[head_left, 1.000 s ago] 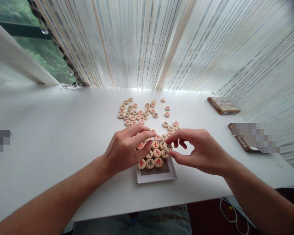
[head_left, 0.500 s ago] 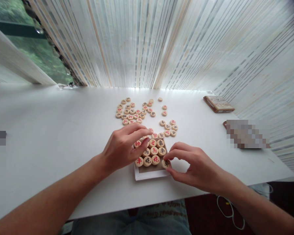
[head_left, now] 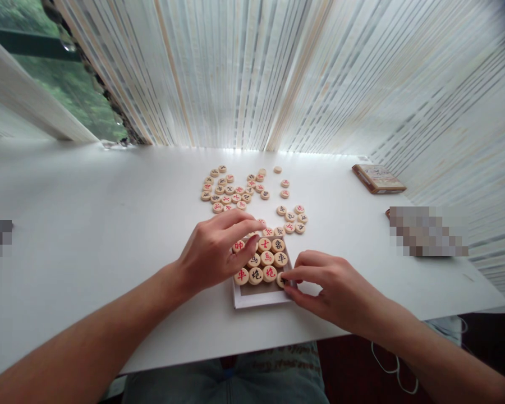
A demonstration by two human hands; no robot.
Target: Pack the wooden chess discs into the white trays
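Note:
A shallow white box on the table holds rows of round wooden Chinese chess pieces with red and black characters, such as the red one in the front row. My right hand pinches a black-marked Chinese chess piece between thumb and fingers, inside the box's right front corner; the fingers partly cover its character. Over the left back part of the box, my left hand hovers with thumb and fingers apart and nothing visible between them. It hides some pieces beneath.
Loose Chinese chess pieces lie scattered on the white table behind the box, with a smaller group to its right. A flat brown-edged box and a blurred-out item are at the right. A curtain hangs behind.
The piece in my right hand has gone slightly left and down into the front row's right end. My left hand has stayed about where it was over the box.

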